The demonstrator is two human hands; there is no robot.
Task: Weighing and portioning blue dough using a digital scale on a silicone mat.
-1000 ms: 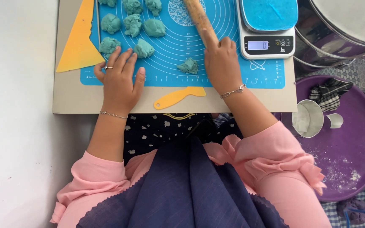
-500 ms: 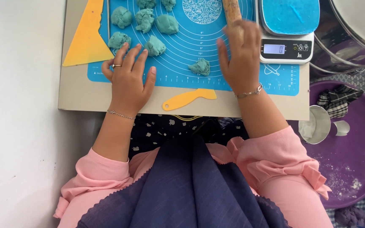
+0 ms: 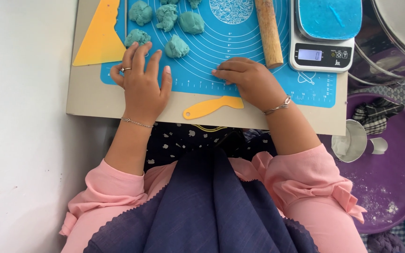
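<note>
Your right hand [image 3: 249, 79] curled, palm down over mat [image 3: 240, 42] at frame centre, dough beneath hidden. Rolling pin [image 3: 268, 33] just right of it, long axis near vertical. Left hand [image 3: 141, 79] flat, fingers spread, touching dough lump [image 3: 138, 37].

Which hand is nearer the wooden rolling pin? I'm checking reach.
Right. The right hand lies just below-left of the wooden rolling pin; the left hand rests far across the mat.

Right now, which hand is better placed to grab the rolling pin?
Right. The right hand sits beside the rolling pin's near end; the left hand lies flat across the mat by the dough balls.
</note>
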